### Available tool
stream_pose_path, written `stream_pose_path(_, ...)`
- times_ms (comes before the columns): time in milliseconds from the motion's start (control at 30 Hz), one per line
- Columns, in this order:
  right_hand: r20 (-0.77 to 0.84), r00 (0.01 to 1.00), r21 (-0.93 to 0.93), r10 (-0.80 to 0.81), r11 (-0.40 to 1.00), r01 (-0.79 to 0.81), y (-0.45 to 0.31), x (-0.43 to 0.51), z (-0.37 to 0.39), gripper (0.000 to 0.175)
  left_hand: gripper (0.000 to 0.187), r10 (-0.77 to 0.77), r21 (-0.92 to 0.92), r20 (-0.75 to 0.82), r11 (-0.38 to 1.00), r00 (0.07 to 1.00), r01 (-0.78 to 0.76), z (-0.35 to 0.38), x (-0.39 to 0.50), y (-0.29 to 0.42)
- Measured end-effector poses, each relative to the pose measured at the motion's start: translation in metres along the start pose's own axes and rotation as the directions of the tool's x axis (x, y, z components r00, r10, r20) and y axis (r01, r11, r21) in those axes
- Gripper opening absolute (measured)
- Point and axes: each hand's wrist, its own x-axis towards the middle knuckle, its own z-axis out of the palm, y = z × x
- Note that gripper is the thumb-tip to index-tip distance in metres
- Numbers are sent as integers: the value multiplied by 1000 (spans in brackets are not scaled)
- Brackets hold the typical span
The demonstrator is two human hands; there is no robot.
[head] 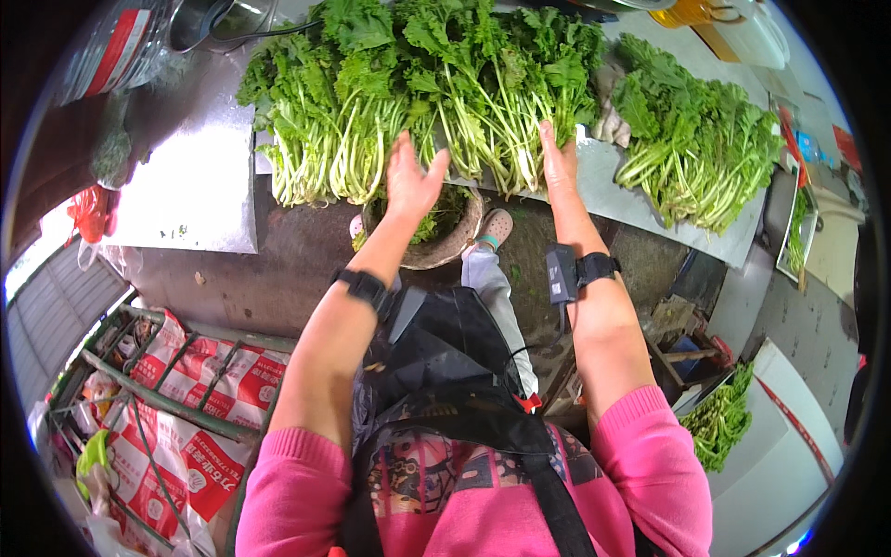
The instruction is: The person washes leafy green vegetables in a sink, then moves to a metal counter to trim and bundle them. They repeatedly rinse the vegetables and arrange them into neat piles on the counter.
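Note:
A wide pile of leafy greens with pale stems (348, 118) lies on a metal tabletop (605, 170), leaves away from me and root ends at the near edge. My left hand (413, 174) is over the near edge by the stems in the middle, fingers spread, holding nothing that I can make out. Against the right side of the pile rests my right hand (559, 161), thumb side up; some of its fingers are hidden by the stems. Another pile of the same greens (696, 139) lies farther right, with a greyish cloth-like thing (611, 104) between the two piles.
Below the edge, between my feet, stands a round basin (459, 240) with green scraps. A bright metal sheet (188, 181) is at left, a metal pot (188, 28) behind it. Green metal rails (174, 411) stand lower left. More greens (720, 418) lie lower right beside a white board (786, 418).

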Motion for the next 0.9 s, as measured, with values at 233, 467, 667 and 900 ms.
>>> stream_pose_path(233, 179, 983, 590, -50, 805, -66, 13, -23, 21, 67, 80, 225, -132, 237, 971, 945, -198, 85, 18, 77)
stream_pose_path(467, 114, 963, 322, 246, 908, -270, 10, -16, -34, 56, 66, 257, 18, 265, 962, 929, -271, 83, 14, 73)
stream_pose_path(667, -237, 867, -112, -439, 899, 425, -33, -68, -22, 50, 34, 377, 53, 90, 923, 922, -382, -2, -33, -7)
stream_pose_path(900, 685, 607, -380, -403, 513, 770, -88, -56, 106, 46, 49, 476, 406, -250, 842, 843, -355, -81, -37, -39)
